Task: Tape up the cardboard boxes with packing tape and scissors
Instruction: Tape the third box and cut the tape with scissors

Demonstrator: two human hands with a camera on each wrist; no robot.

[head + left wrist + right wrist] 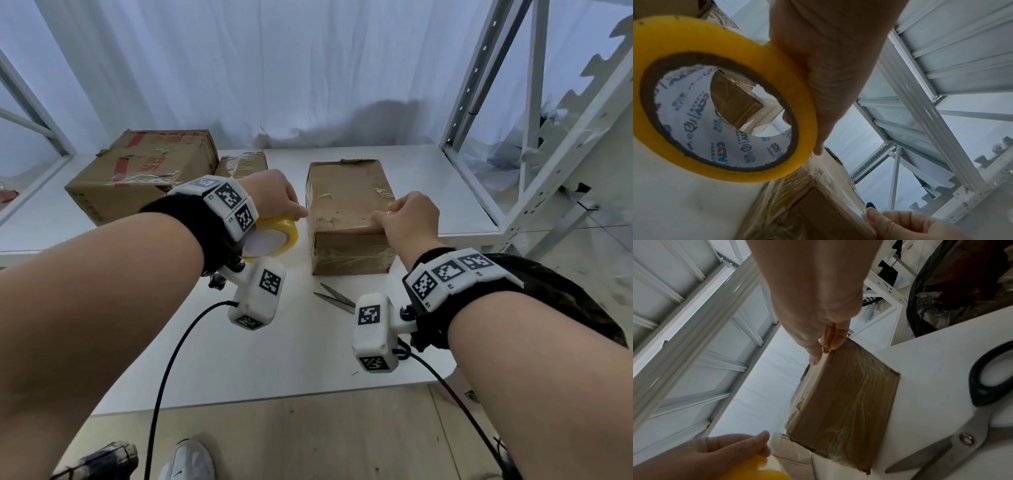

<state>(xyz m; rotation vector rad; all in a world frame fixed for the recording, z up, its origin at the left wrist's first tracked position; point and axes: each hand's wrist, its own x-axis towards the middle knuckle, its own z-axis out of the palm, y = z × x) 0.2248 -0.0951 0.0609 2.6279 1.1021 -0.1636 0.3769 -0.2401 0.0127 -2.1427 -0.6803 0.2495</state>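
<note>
A small brown cardboard box (349, 212) stands on the white table (274, 342), wrapped in clear tape. My left hand (274, 195) grips a yellow roll of packing tape (277, 236) just left of the box's top edge. A strip of clear tape (838, 186) runs from the roll (694, 42) along the box's near top edge. My right hand (407, 219) pinches the strip's far end against the box's right corner, thumb (815, 356) on top. Scissors (335, 299) lie open on the table before the box, near my right wrist (941, 451).
A large taped box (144, 171) and a smaller one (243, 162) sit at the back left. White metal shelf frames (496, 102) rise on the right. A black bag (962, 288) hangs beside the table's right edge. Cables trail from both wrists.
</note>
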